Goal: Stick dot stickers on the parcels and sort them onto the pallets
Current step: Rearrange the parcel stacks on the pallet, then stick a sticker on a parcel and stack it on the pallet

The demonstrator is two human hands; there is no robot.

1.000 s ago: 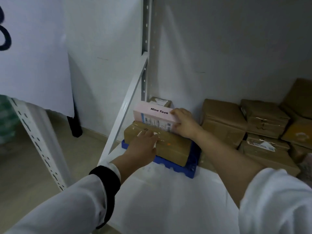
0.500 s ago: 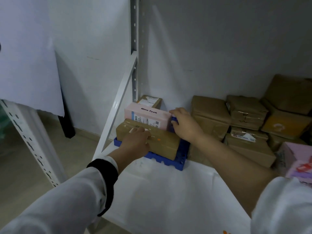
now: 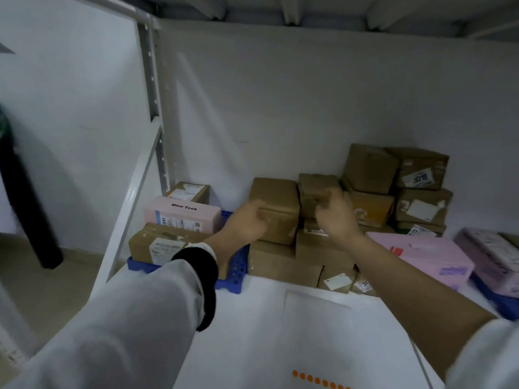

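Observation:
My left hand [image 3: 247, 220] is curled at the front left corner of a brown parcel [image 3: 278, 203] on top of the pile by the back wall. Fingers curled, my right hand [image 3: 334, 216] is against the front of a smaller brown parcel [image 3: 316, 189] beside it; a grip does not show. To the left, a blue pallet [image 3: 238, 272] carries a pink box [image 3: 182, 216] marked "Mine Took", a brown parcel [image 3: 157, 244] and a small labelled parcel [image 3: 191, 190]. A row of orange dot stickers [image 3: 320, 381] lies at the bottom edge.
More brown parcels [image 3: 393, 192] are stacked against the wall at the right. Pink parcels [image 3: 427, 254] lie on a second blue pallet [image 3: 502, 303] at far right. A white rack upright [image 3: 151, 80] and slanted brace [image 3: 132, 209] stand at the left. A white sheet [image 3: 314, 313] lies on the shelf.
Both hands have left the parcels on the blue pallet and moved right to the brown pile. The view has swung right and up, and the pink and brown boxes stay on the pallet.

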